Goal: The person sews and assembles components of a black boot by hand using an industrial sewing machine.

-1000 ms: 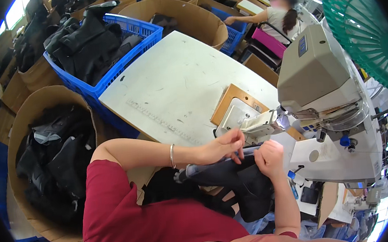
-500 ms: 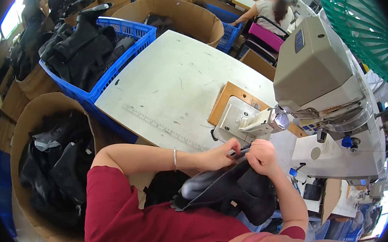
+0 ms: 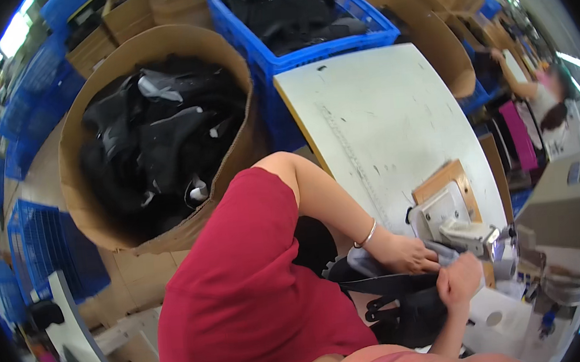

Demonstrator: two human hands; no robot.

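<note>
My left hand, with a bracelet at the wrist, bends its fingers over the edge of a black fabric piece with a smooth grey inner side. Closed in a fist, my right hand grips the same piece farther right. It hangs in folds over my lap, and its lower part is partly hidden by my arm. Just beyond both hands is the narrow arm of a sewing machine; the cloth's edge lies close to it, and I cannot tell whether they touch.
A white worktable with a wooden-edged insert stretches beyond the machine. To the left stands a round cardboard bin full of black pieces. A blue crate with more pieces adjoins the table. A person sits at the far right.
My view has swung left, so the bin and table shift right in the picture. Both hands keep hold of the black piece beside the machine arm; my left fingers lie flatter on it.
</note>
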